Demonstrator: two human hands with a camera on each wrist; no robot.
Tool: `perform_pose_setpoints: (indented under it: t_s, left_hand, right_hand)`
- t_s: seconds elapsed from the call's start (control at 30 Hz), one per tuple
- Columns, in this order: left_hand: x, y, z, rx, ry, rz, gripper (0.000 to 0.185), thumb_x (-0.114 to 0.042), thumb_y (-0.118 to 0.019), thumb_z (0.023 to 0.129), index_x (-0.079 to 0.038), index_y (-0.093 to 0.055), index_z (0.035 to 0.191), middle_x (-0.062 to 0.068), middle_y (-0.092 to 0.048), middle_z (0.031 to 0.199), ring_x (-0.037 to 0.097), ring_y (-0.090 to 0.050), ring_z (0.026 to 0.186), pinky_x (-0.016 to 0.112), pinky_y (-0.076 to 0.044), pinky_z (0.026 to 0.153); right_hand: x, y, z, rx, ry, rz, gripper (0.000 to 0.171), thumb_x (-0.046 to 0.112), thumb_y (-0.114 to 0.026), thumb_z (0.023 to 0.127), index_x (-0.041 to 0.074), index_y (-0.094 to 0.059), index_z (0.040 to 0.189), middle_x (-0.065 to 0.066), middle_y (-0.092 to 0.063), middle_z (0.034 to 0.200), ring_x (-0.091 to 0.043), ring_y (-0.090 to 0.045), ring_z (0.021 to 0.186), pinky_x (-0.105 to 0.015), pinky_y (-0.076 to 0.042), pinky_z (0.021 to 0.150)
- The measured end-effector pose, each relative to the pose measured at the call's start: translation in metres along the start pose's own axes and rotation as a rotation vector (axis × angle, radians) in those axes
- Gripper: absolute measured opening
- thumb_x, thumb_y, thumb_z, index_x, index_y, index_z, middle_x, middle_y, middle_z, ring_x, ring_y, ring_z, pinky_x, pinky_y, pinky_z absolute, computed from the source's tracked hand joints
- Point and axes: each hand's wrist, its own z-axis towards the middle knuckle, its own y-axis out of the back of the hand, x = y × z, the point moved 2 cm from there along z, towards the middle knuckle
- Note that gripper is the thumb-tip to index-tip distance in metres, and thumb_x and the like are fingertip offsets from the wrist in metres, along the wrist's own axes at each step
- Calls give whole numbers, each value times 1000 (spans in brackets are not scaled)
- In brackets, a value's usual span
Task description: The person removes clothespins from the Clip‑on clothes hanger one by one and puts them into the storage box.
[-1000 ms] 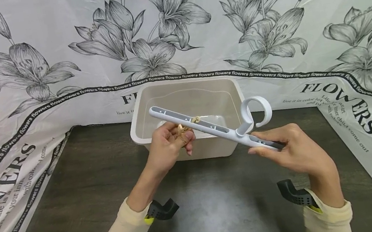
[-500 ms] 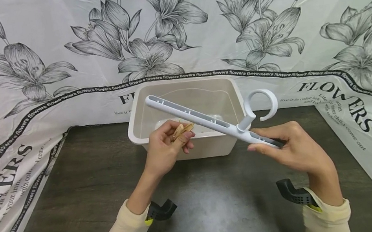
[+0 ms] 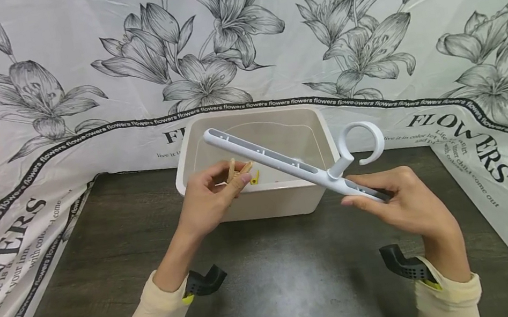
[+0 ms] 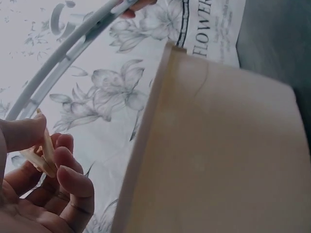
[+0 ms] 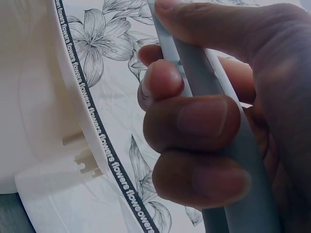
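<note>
My left hand (image 3: 209, 196) pinches a pale wooden clothespin (image 4: 47, 154) between thumb and fingers, over the front left rim of a beige plastic tub (image 3: 270, 205). With my right hand (image 3: 406, 202) I grip one end of a light grey plastic clothes hanger (image 3: 279, 164). Its straight, hollow-sided bar slants up to the left across the tub, and its C-shaped hook (image 3: 380, 138) points up at the right. In the right wrist view the fingers (image 5: 192, 121) curl round the bar. The clothespin is just below the bar, apart from it.
Inside the tub a small yellow piece (image 3: 254, 178) shows beside the left hand; the hand and front wall hide part of the tub's bottom. The tub stands at the back of a dark wood table (image 3: 271, 280). White flower-printed cloth (image 3: 129, 100) hangs behind and along both sides.
My left hand has drawn the clothespin away from the bar, back and to the left. The hanger's bar has risen a little, and the yellow piece in the tub has come into view.
</note>
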Motion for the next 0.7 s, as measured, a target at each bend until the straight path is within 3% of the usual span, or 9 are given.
perform_pose_setpoints:
  t_s: [0.17,0.3,0.47,0.57,0.7]
  left_hand:
    - [-6,13,8,0,-13,101,23,-22,-75,96,-8,-75,114,8,-75,108,10,-68,94,23,-56,75]
    - [-11,21,15,15,-24,219,20,-27,-70,99,-13,-75,112,5,-75,108,15,-66,91,25,-51,72]
    - [-18,29,28,37,-55,363,20,-31,-68,101,-12,-67,93,4,-65,90,20,-61,79,29,-42,61]
    - [-18,33,36,52,-75,443,24,-29,-69,100,-11,-61,88,5,-61,84,21,-63,80,32,-43,61]
    - [-12,37,48,75,-31,538,19,-30,-70,99,-12,-70,101,6,-68,87,23,-65,85,35,-46,66]
  right_hand:
    - [0,1,0,-5,-8,-11,42,1,-90,73,12,-80,112,17,-47,61,7,-35,54,-13,-30,45]
    - [0,2,-1,-11,-4,-21,43,0,-90,72,13,-80,112,15,-50,63,7,-35,55,-13,-30,46]
    - [-1,3,-2,-15,-8,-31,42,0,-89,73,14,-80,112,15,-46,62,6,-33,54,-14,-30,45]
    - [-3,4,-3,-13,-32,-33,42,0,-89,75,16,-80,112,17,-44,61,8,-33,54,-15,-29,45]
    - [-4,4,-4,-12,-57,-32,42,-1,-88,75,18,-80,111,17,-45,60,8,-34,54,-16,-29,45]
